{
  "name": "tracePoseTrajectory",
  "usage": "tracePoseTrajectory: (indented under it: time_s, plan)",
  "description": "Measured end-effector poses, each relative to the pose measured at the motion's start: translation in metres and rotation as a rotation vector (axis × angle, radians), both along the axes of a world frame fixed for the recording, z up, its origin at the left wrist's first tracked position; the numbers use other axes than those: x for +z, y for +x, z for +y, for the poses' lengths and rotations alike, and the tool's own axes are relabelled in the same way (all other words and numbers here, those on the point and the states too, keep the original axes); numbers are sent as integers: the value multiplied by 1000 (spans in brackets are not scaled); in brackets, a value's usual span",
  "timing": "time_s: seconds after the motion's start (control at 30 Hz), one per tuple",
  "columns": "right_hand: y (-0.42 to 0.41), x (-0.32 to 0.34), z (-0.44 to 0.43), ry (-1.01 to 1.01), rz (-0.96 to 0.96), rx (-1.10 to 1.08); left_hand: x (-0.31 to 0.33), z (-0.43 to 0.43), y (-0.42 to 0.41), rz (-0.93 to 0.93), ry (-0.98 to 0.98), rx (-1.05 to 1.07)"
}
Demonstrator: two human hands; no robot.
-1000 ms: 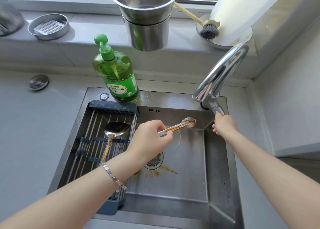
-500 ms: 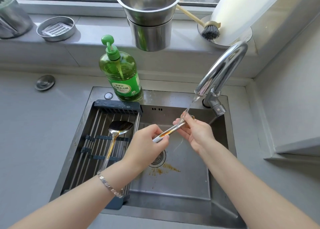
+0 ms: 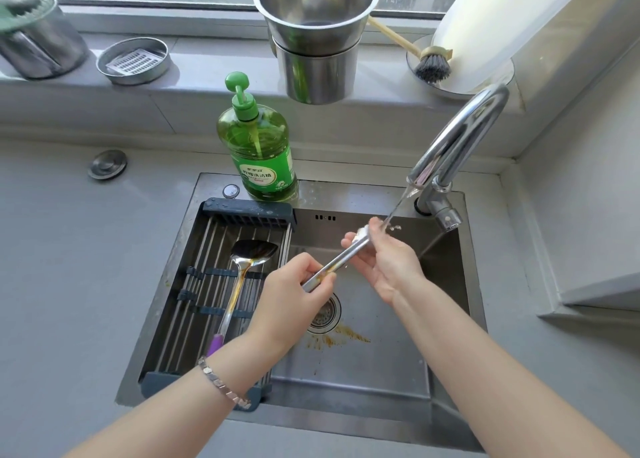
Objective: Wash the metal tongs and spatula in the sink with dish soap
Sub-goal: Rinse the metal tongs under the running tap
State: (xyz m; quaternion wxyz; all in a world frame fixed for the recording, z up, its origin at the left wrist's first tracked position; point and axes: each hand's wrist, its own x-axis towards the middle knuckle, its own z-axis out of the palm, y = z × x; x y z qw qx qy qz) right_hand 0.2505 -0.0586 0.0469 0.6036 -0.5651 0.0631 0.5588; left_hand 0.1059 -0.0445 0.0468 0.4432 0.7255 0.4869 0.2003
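1. Tongs slanted above the sink basin, arms pressed together, brown residue near the lower end.
2. Left hand clamped on the lower handle end, fingers and thumb curled round the metal; bracelet on that wrist.
3. Right hand wrapped round the raised tip end, fingers curled over it, palm turned inward.
4. Thin stream of water from the faucet, landing on the right fingers and the tip of the tongs.
5. Spatula flat on the roll-up rack across the left half of the sink, head toward the back, purple handle end toward the front, brown streaks along the neck.
6. Dish soap bottle, green with a pump top, upright on the back rim of the sink, just behind the rack.
7. Drain strainer in the basin floor, partly under the left hand, with an orange-brown smear just beside it.
8. On the sill behind: two stacked steel pots, a round tin with a perforated insert, a bristle brush resting on a dish.
9. On the grey counter left of the sink: a round metal plug.
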Motion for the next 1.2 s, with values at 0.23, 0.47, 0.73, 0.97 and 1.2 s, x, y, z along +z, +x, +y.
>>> tracePoseTrajectory:
  time_s: [0.23, 0.47, 0.73, 0.97, 1.2]
  plan:
    - [11, 4, -1, -165, -105, 4, 0, 1, 2, 8, -18, -55]
    - [12, -6, -17, 25, -13, -78, 4, 20, 37, 193, -377, -238]
    - [38, 4, -21, 111, -49, -88, 11, 29, 74, -44, -703, -382]
    - [33, -1, -13, 120, 10, -113, 16, 34, 61, 9, -587, -427]
    - [17, 0, -7, -4, -206, 72, 5, 32, 46, 230, -337, -218]
